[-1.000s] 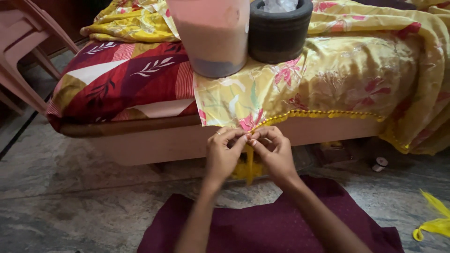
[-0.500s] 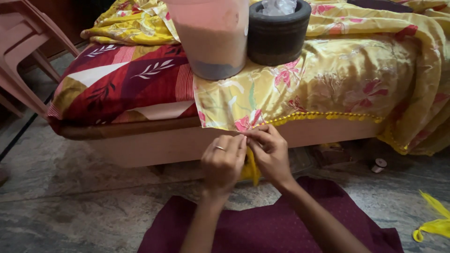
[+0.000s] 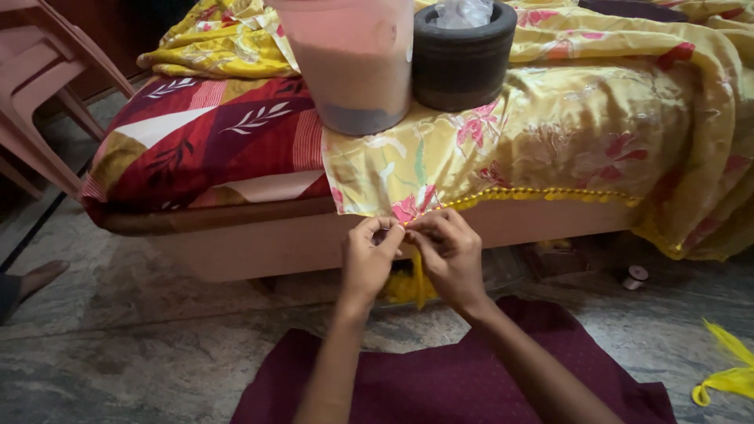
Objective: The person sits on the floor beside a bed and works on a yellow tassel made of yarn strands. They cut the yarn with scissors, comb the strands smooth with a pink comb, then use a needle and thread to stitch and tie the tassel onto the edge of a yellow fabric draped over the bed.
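Observation:
A yellow floral cloth (image 3: 565,133) hangs over the edge of a low bed, with a row of small yellow tassels (image 3: 542,193) along its hem. My left hand (image 3: 367,255) and my right hand (image 3: 449,253) meet at that hem, both pinching the cloth's edge where the tassel row ends. Yellow thread (image 3: 416,279) hangs down between my hands to a loose bundle below them. Whether a needle is in my fingers is too small to tell.
A pink plastic jar (image 3: 353,63) and a black round container (image 3: 463,55) stand on the cloth. A red patterned sheet (image 3: 196,141) covers the bed's left part. Maroon fabric (image 3: 440,377) covers my lap. A pink chair (image 3: 39,94), a thread spool (image 3: 635,276), more yellow thread (image 3: 726,377) and another person's foot (image 3: 35,279) are around.
The view has shifted slightly. My hands have stayed together at the hem, their fingers working a little further along the cloth's edge.

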